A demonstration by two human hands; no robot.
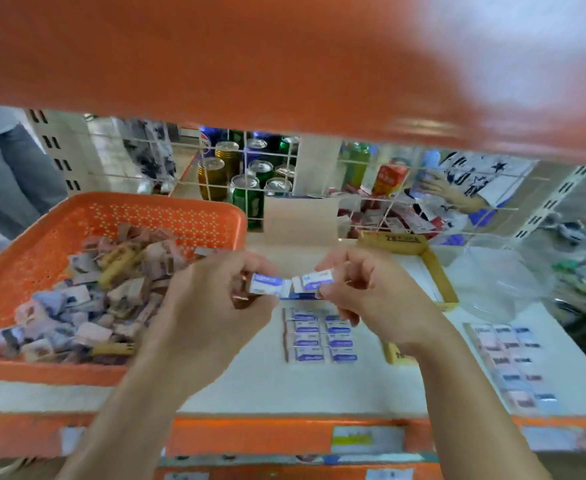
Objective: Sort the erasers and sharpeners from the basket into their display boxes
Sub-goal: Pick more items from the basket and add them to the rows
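An orange basket [77,209] stands on the left of the white shelf, heaped with several small erasers and sharpeners [87,299]. My left hand [212,303] pinches a white-and-blue eraser [267,284] above the shelf. My right hand [371,292] pinches a second white-and-blue eraser [317,280] right beside it. Below my hands lie neat rows of the same blue erasers [319,336]. A yellow display box [436,271] sits behind my right hand, partly hidden by it.
Another set of small packets [516,362] lies in rows at the right. A clear plastic bag [499,275] is at the right back. A wire grid [250,174] with drink cans behind it closes the shelf's back. An orange shelf [250,57] hangs overhead.
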